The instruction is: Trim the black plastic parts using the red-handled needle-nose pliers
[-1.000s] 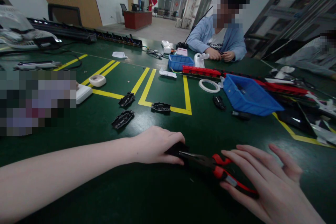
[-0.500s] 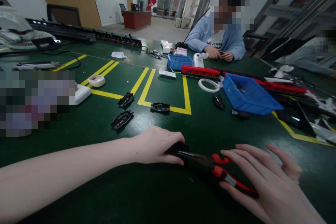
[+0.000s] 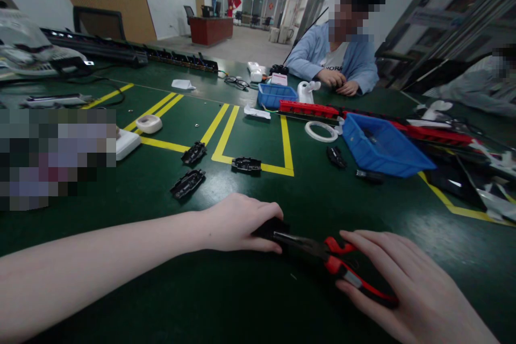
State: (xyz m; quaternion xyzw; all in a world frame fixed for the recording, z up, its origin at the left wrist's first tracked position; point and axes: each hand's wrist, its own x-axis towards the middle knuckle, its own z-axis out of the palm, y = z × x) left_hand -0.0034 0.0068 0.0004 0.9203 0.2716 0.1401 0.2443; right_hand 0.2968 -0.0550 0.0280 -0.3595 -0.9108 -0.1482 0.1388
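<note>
Pliers: red-and-black handles, dark slim nose | left hand: grip round black part | right hand: grip round handles

Red-handled pliers in right hand

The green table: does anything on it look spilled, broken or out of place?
No spill or clear damage shows. One black part lies over the near side of a yellow outline instead of inside it, so it looks slightly misplaced.
</note>
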